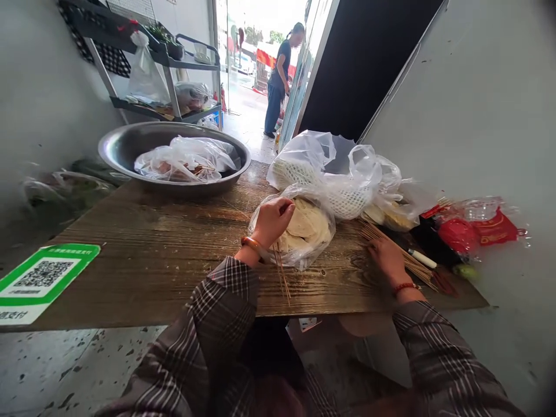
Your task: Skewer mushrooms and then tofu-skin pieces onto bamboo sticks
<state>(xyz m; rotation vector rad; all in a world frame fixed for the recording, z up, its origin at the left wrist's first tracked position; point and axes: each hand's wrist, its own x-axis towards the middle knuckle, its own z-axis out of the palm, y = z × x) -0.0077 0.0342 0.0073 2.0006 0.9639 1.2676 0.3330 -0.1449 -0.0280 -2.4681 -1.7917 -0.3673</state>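
Note:
My left hand (273, 220) is over the left side of an open clear plastic bag holding pale, flat, round pieces (308, 225). Its fingers are curled together; whatever they hold, if anything, is hidden. A few thin sticks (282, 278) stick out below that wrist, over the near edge of the bag and onto the wooden table (174, 249). To the right, my right hand (386, 256) reaches down to a bundle of thin wooden sticks (419, 270), its fingertips at the left side of the bundle. Those fingers are bent and blurred, so their grip is unclear. A white-handled tool (422, 258) lies across the bundle.
A steel basin (174, 128) with a plastic bag (186, 159) stands at the back left. White bags with foam netting (347, 194) sit behind the pale pieces. Red packaging (478, 231) lies far right, a QR card (47, 278) far left. A person (278, 81) stands at the doorway.

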